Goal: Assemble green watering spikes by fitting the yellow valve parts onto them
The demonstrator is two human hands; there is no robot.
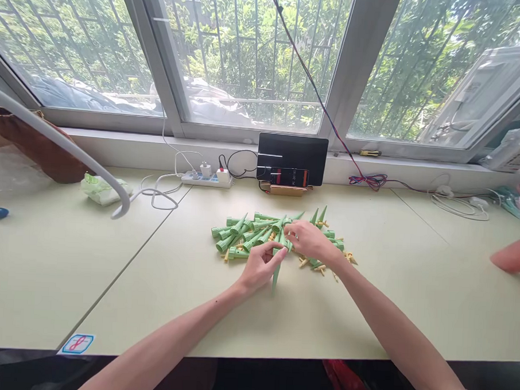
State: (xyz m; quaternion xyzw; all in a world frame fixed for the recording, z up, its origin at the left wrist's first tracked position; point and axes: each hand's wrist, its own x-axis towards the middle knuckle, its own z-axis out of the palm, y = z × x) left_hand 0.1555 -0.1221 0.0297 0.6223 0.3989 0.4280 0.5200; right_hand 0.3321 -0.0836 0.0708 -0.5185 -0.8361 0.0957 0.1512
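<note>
My left hand (263, 263) is closed around a green plastic spike (275, 281), its pointed end hanging down toward me. Just above and to the right, my right hand (303, 234) has its fingers bent in over the pile; what lies between the fingertips is too small to make out. A heap of green cone-shaped spikes (236, 233) with ribbed, hollow ends spreads behind and to the left of both hands. Small yellow T-shaped plastic pieces (319, 269) are scattered under and beside my right wrist, with a few more among the spikes.
Behind the pile a black tablet (293, 153) leans upright with a phone (290, 177) before it. A power strip (206, 179) with chargers sits to its left. A white curved rod (72, 146) crosses the left side. Coiled cables (458, 205) lie far right, near a reddish object (513, 254).
</note>
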